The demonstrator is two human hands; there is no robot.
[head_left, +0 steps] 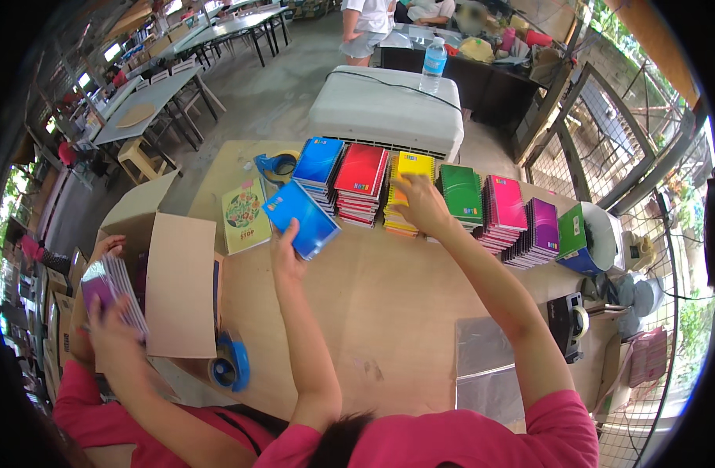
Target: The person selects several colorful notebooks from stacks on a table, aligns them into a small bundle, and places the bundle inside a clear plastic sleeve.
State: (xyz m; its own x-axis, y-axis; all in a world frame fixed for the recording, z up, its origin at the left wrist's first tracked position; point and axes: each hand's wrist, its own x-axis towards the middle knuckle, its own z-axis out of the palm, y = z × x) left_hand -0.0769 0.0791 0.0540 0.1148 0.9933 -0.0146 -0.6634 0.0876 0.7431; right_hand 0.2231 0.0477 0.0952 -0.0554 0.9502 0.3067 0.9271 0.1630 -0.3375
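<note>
Left hand (289, 251) grips a blue notebook (303, 218); at its two o'clock, right hand (423, 206) meets the yellow spiral-notebook stack (413, 164), can't tell if it's gripping!

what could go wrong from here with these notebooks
The left hand holds a blue notebook at its lower edge; it might slip. The right hand is at the tall yellow stack, so a nudge could topple it. A co-worker's hand holds purple notebooks at the open box; they might catch on it.
</note>
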